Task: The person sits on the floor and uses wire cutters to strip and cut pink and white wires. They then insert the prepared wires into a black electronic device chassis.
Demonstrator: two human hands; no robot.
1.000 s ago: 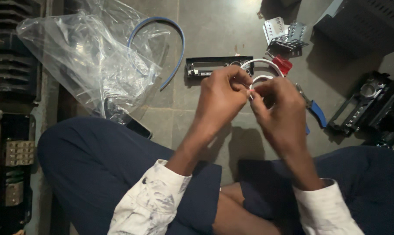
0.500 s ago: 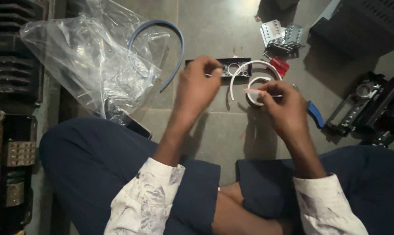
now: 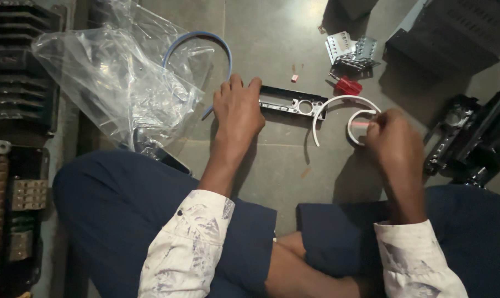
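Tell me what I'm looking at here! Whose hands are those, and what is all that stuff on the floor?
The picture comes from a camera worn on a person's head, looking down, so you see what they see. The person sits cross-legged on a grey tiled floor, in dark blue trousers and a white patterned shirt.

The left hand rests on the end of a long black metal plate with holes in it. The right hand pinches a thin white curved tube that loops round in front of it.

Around them lie a crumpled clear plastic bag, a bent blue tube, a small red part, some silvery metal brackets, and black machine pieces at the right. More dark equipment stands at the left edge, too dim to tell what it is.
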